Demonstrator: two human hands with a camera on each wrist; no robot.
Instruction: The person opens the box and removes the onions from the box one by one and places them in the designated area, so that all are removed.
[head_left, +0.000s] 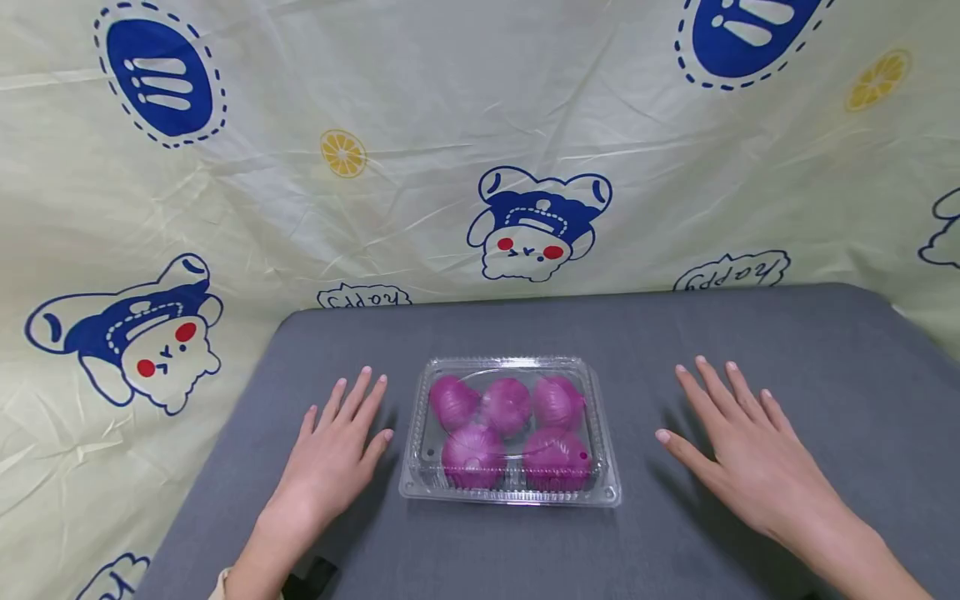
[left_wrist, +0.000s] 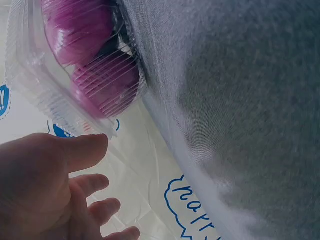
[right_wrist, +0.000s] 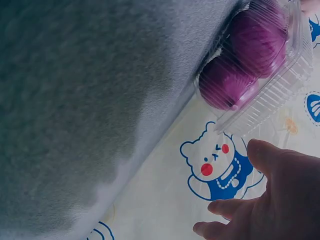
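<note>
Head view: we have the clear plastic box at lower centre, five purple onions inside, on the grey table. Left hand at lower left, near the box; right hand at lower right, farther off. Fingers of both spread and nearly straight, holding nothing. We judge the box keeps the round onions from rolling, its central spot leaving it reachable from either side.

Left wrist view: box at upper left, left hand at lower left, fingers apart, no grip.

Right wrist view: box at upper right, right hand at lower right, fingers loosely extended, nothing held; the table alone, we think, supports the box
</note>
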